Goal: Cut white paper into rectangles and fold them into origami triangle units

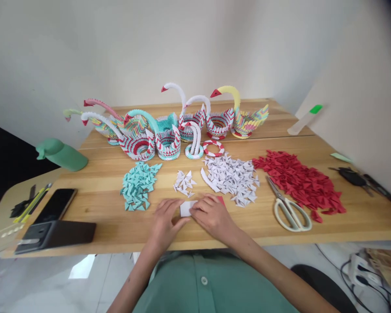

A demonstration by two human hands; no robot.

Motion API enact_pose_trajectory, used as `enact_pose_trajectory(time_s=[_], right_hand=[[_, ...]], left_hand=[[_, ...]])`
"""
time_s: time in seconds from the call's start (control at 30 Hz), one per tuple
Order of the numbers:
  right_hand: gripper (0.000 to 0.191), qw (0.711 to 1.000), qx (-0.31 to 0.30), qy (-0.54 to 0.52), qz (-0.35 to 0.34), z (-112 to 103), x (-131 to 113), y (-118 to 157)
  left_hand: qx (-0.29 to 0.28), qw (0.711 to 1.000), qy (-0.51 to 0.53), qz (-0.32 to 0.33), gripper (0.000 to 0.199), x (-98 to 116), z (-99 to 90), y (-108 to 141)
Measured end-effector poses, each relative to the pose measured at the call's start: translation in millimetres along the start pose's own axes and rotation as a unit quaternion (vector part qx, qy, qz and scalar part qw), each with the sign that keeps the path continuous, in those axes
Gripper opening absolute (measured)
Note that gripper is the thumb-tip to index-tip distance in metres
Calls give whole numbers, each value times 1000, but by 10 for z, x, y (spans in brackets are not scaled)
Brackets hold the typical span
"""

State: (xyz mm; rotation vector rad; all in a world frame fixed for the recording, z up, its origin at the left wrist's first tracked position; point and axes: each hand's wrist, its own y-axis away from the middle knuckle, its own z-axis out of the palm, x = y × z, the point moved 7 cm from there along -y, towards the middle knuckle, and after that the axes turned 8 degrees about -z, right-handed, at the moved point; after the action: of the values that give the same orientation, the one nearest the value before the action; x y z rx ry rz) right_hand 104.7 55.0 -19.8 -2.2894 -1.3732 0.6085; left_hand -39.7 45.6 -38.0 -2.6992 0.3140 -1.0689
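A small white paper rectangle (186,208) lies between my hands near the table's front edge. My right hand (213,215) has its fingers closed on the paper's right side. My left hand (167,221) is at its left side, thumb and fingers spread apart around the corner. A bit of red paper (220,200) shows behind my right hand. Just beyond are a small group of white folded pieces (184,183) and a larger white pile (233,178). Teal folded pieces (138,184) lie to the left, and a red pile (299,180) to the right.
Several folded-paper swans (167,145) stand at the back. Scissors (288,208) lie at right, with keys (352,176) beyond. A green bottle (65,155), a phone (55,206) and a black box (65,234) are at left. A red-white ring (214,148) lies mid-table.
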Motion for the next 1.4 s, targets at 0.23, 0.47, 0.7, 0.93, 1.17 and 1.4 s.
enact_pose_trajectory(time_s=[0.23, 0.47, 0.7, 0.93, 1.17, 1.4], right_hand=[[16, 999, 10, -33, 9, -33, 18, -21], [12, 998, 4, -66, 22, -48, 24, -28], [14, 998, -1, -66, 25, -61, 13, -36], [15, 998, 10, -66, 22, -81, 12, -39], [15, 998, 4, -56, 16, -72, 0, -45], [19, 998, 55, -30, 7, -184, -20, -3]], left_hand=[[-18, 998, 50, -25, 26, 21, -42, -11], [-5, 998, 66, -19, 28, 56, -71, -23], [-10, 997, 68, -22, 25, 69, -82, -35], [-5, 997, 65, -34, 24, 58, -73, -41], [1, 998, 60, -29, 25, 64, -74, -47], [50, 998, 41, -16, 36, 127, -176, 9]])
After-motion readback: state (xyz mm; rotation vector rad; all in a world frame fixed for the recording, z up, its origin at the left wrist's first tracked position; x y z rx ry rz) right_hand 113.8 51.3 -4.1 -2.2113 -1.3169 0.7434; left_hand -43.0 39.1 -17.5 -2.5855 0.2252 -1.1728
